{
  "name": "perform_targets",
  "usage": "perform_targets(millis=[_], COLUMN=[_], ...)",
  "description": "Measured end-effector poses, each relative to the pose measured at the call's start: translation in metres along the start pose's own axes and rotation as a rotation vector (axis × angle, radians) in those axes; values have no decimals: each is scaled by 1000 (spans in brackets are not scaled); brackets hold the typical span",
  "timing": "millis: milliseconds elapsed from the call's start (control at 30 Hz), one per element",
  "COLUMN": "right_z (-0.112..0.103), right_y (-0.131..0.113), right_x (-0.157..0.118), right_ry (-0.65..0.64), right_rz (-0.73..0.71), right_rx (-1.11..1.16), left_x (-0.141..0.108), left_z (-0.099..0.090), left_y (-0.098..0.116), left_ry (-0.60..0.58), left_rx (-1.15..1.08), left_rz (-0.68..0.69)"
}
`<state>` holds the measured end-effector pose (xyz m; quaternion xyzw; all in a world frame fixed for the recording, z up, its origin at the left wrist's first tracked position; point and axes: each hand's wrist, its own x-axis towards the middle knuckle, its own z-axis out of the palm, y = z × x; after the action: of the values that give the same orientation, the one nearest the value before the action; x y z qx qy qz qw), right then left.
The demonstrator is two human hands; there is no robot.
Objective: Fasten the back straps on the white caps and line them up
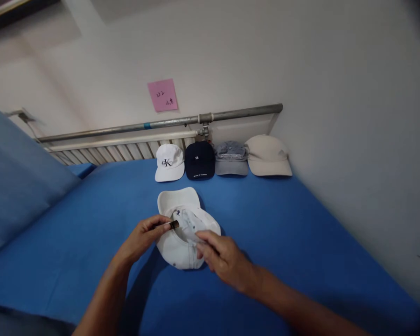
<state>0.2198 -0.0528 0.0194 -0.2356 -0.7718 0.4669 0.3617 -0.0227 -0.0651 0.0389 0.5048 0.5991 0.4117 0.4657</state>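
The left hand [143,236] pinches a small dark tab [175,224] at the upturned white baseball cap [181,254] between the hands; the right hand [227,262] curls at its other side, grip unclear. Beyond both, four caps [231,164] line up.

Head-worn view, forward and down

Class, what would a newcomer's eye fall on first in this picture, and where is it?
Most likely the upturned white cap on the blue surface, where the left hand pinches a small dark piece and the right hand is at the opposite side. Next, perhaps, the row behind it, left to right: second white cap, navy cap, gray cap, beige cap. The pink note on the wall above the pipe also stands out.
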Motion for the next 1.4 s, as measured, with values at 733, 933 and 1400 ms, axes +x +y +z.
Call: perform_targets(millis=[733,933,1400], right_z=[31,29,17], right_y=[23,29,33], right_x=[47,51,57], right_ry=[300,265,-15], right_rz=[430,504,585], right_rx=[479,511,739], left_x=[45,47,58], left_z=[14,1,2], left_y=[0,-26,-29], left_ry=[-413,-358,-478], left_rx=[-30,-331,-654], left_rz=[131,19,-25])
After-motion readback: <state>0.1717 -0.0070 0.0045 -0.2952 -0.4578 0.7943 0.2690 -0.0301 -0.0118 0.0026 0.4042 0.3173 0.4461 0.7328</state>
